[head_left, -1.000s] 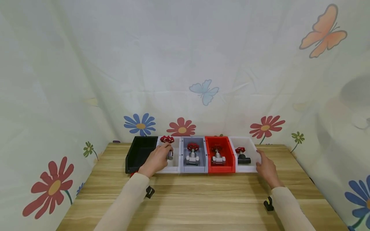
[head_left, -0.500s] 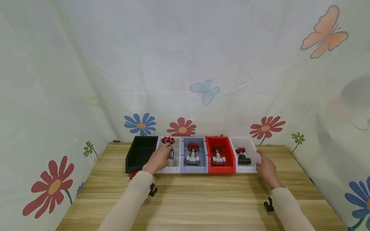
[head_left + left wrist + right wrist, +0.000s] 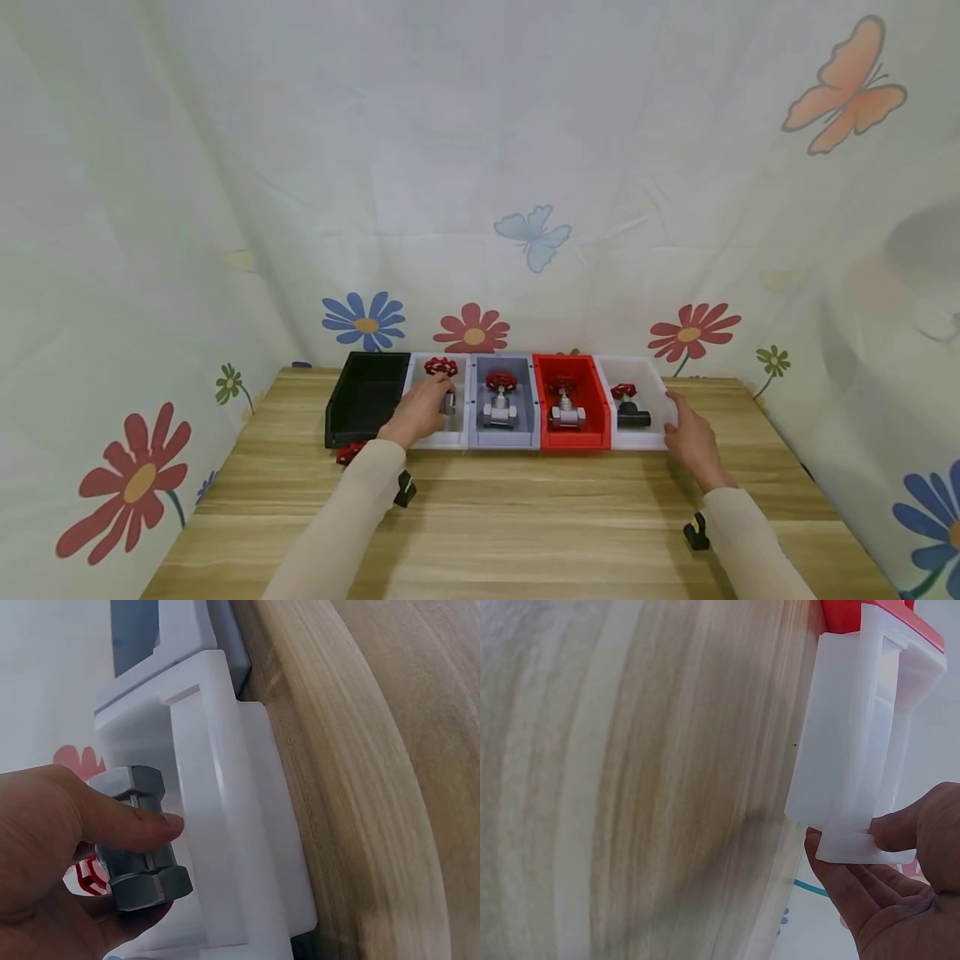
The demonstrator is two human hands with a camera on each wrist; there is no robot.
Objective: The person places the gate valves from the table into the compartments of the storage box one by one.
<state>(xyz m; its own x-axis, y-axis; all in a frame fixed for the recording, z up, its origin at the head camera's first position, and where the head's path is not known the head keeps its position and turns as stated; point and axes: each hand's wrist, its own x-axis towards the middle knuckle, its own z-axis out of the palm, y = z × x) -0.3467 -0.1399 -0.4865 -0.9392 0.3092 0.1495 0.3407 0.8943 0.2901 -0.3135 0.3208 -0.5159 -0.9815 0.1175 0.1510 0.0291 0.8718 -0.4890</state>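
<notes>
My left hand (image 3: pixel 420 408) grips a metal gate valve (image 3: pixel 142 855) by its silver body, thumb across it, at the second bin from the left, a white one (image 3: pixel 217 765). The valve's red handwheel (image 3: pixel 441 367) points toward the back wall. My right hand (image 3: pixel 692 437) pinches the side wall of the white bin (image 3: pixel 851 765) at the right end, thumb inside and fingers outside. In that bin lies a black valve (image 3: pixel 632 413) with a red handwheel. Silver valves with red handwheels sit in the grey-blue bin (image 3: pixel 483 438) and the red bin (image 3: pixel 600 438).
A black bin (image 3: pixel 367 400) stands at the left end of the row. Another red handwheel (image 3: pixel 350 454) shows at its front on the wooden table (image 3: pixel 540 525), partly behind my left sleeve. A flowered curtain (image 3: pixel 420 167) hangs close behind the bins.
My left hand has shifted slightly right and forward with the gate valve in its grip. More of the red handwheel in front of the black bin shows. The right hand stays put.
</notes>
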